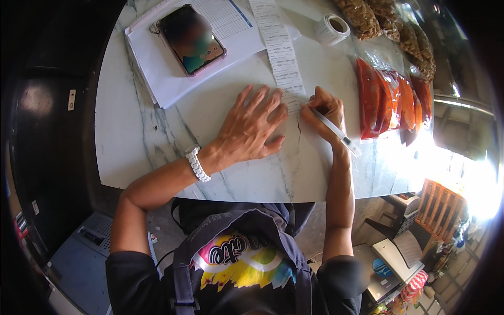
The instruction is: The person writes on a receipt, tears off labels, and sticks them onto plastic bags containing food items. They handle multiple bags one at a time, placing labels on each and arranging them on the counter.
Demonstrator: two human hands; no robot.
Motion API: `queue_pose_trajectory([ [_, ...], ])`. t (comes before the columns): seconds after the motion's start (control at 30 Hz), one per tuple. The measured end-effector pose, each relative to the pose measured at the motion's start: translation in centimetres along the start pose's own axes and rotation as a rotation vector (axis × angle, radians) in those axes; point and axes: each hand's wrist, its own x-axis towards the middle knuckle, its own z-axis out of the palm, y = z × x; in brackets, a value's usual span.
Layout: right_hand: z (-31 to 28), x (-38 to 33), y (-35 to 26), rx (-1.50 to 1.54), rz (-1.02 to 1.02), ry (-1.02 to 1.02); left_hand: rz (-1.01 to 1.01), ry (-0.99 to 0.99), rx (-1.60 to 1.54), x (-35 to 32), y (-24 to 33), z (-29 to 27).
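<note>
My right hand (326,113) is closed around a pen (337,132) with a clear barrel, whose writing end is hidden by my fingers. Just left of it runs a long strip of printed labels (282,50), reaching from the far edge down toward my hands. My left hand (254,126) rests on the marbled table (241,181) with its fingers spread, the fingertips near or on the lower end of the strip. Nothing is held in it. A white watch (197,164) sits on my left wrist.
A phone (191,39) lies on a stack of papers (149,79) at the far left. At the far right stand a label roll (332,29), bags of brown pieces (362,18) and pouches of red-orange contents (386,100). The table's near edge curves before me.
</note>
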Motion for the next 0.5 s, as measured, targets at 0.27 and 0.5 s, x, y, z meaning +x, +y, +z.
queue_pose_trajectory([
  [0.27, -0.12, 0.03, 0.31, 0.010, 0.020, -0.023, 0.013, 0.052, 0.000, 0.09, 0.07, 0.10],
  [0.5, -0.20, 0.05, 0.46, 0.056, 0.006, -0.028, -0.004, 0.003, -0.013, -0.01, 0.01, 0.09],
])
